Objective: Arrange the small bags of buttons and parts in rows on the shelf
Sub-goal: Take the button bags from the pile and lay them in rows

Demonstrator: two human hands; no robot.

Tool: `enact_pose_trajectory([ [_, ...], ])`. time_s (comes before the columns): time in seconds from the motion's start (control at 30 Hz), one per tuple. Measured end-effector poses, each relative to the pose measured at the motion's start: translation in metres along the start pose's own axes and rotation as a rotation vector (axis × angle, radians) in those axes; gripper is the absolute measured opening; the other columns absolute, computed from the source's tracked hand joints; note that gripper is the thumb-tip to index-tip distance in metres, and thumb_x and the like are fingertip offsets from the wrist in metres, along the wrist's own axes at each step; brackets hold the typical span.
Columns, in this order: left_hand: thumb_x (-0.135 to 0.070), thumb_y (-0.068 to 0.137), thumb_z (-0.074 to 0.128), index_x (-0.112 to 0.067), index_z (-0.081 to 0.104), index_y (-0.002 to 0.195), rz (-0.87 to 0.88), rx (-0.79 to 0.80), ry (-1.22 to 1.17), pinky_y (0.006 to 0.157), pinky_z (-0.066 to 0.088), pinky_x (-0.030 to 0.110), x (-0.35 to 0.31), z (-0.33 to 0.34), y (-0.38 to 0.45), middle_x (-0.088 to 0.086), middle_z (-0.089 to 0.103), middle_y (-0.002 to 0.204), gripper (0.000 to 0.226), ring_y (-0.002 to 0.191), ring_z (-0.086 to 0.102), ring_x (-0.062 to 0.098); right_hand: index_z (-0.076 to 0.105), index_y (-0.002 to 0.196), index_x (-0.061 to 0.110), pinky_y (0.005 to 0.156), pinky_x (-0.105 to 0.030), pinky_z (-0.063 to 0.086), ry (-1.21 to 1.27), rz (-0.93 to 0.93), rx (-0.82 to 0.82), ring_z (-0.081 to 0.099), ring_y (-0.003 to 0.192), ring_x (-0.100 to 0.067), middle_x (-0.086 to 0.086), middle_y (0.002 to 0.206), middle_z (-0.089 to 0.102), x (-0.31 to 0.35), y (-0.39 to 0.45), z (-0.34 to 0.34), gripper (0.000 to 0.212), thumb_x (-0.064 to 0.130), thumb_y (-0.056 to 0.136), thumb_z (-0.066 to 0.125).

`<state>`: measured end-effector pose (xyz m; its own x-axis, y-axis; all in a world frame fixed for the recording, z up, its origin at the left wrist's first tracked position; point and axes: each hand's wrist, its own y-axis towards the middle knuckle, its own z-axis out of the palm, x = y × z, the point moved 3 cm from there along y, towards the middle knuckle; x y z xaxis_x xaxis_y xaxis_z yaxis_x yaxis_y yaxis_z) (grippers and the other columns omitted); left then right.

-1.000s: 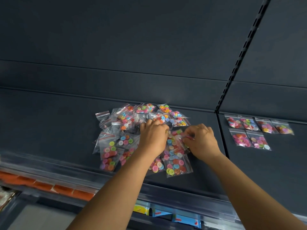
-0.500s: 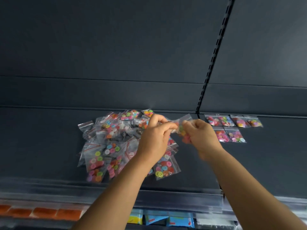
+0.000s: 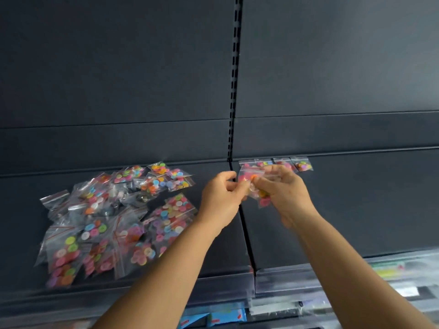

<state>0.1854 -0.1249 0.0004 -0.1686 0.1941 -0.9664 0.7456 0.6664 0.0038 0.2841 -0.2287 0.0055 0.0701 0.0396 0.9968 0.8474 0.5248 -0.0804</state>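
A loose heap of small clear bags of coloured buttons (image 3: 114,217) lies on the left part of the dark shelf (image 3: 356,210). Both hands are raised over the joint between the two shelf sections. My left hand (image 3: 221,198) pinches one edge of a button bag (image 3: 251,181), and my right hand (image 3: 285,193) grips that bag, with more bag plastic showing below its fingers. Behind my right hand, a row of button bags (image 3: 301,165) lies along the back of the right section, partly hidden.
A slotted black upright (image 3: 234,79) runs up the back panel between the sections. Clear label strips (image 3: 285,279) line the shelf's front edge. Blue packets (image 3: 213,319) sit on a lower level. The dark right section (image 3: 368,198) spreads out to the right of the hands.
Both hands lifted a bag from the heap and carried it right, toward the row of bags. The camera view swung to the right, so the heap now lies at the left.
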Motion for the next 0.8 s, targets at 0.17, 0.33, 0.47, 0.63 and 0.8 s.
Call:
enact_pose_trajectory([
  [0.17,-0.023,0.08,0.072,-0.02,0.066,0.09,-0.049,0.012,-0.001,0.072,0.054,0.031,-0.013,0.05,0.007,-0.002,0.069,0.082,0.012,0.072,0.063,0.011,0.06,0.084,0.017,0.045,-0.024,0.049,-0.001,-0.017,0.002,0.063,0.052,-0.012,0.003,0.062,0.069,0.002,0.015,-0.054,0.016,0.01,0.079,0.073],
  [0.33,-0.028,0.085,0.066,-0.011,0.067,0.083,-0.085,0.0,-0.071,0.071,0.053,0.033,-0.029,0.097,0.016,-0.004,0.065,0.068,0.017,0.061,0.057,0.011,0.065,0.09,0.01,0.053,-0.032,0.055,-0.059,0.013,0.093,0.06,0.053,-0.021,-0.005,0.069,0.07,0.001,0.037,-0.1,0.008,0.01,0.083,0.067],
  [0.47,-0.028,0.087,0.063,-0.015,0.065,0.088,-0.108,-0.124,0.014,0.071,0.053,0.029,-0.028,0.121,0.023,-0.001,0.069,0.085,0.013,0.074,0.062,0.014,0.069,0.079,0.022,0.046,-0.021,0.048,-0.138,0.024,0.059,0.061,0.057,-0.018,0.005,0.064,0.067,-0.004,0.054,-0.134,0.027,0.008,0.092,0.051],
  [0.63,-0.024,0.088,0.063,-0.019,0.059,0.086,-0.068,-0.211,0.14,0.06,0.051,0.023,-0.022,0.141,0.025,-0.005,0.066,0.081,0.006,0.067,0.06,0.011,0.069,0.073,0.023,0.055,-0.03,0.056,-0.214,-0.009,0.017,0.061,0.054,-0.014,0.006,0.064,0.064,-0.011,0.07,-0.165,0.019,0.011,0.086,0.063],
  [0.8,-0.022,0.09,0.062,-0.02,0.05,0.101,-0.026,-0.218,0.365,0.048,0.039,0.011,-0.017,0.168,0.03,-0.006,0.064,0.082,0.017,0.066,0.058,0.002,0.063,0.09,0.017,0.048,-0.019,0.051,-0.347,-0.039,0.01,0.063,0.058,-0.012,0.004,0.078,0.065,-0.024,0.087,-0.162,0.009,0.011,0.084,0.064],
])
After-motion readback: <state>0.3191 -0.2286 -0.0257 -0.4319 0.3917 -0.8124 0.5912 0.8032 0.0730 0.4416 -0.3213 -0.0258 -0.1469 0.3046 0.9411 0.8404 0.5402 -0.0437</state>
